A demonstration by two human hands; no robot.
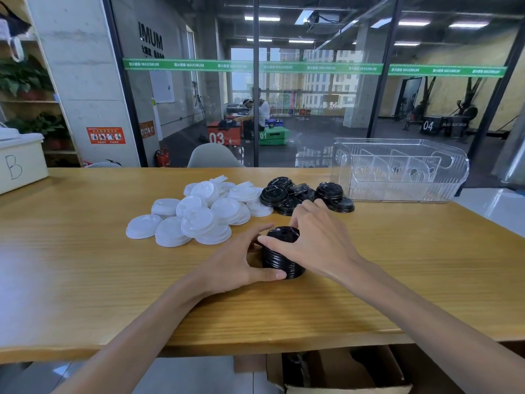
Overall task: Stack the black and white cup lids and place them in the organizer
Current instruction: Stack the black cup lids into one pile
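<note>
A stack of black lids (279,261) stands on the wooden table (85,280) in front of me. My left hand (237,265) grips the stack low on its left side, thumb curled round the front. My right hand (315,240) holds the top of the stack from the right, thumb and fingers round the upper lids. Behind it lie several loose black lids (287,194) and a short black stack (331,191). A heap of white lids (199,214) spreads to the left. The clear plastic organizer (403,191) with dividers stands at the back right.
A white bin marked B (20,163) sits at the table's far left. A grey chair back (213,156) shows behind the table, before a glass wall. An open cardboard box (341,371) lies under the table's front edge.
</note>
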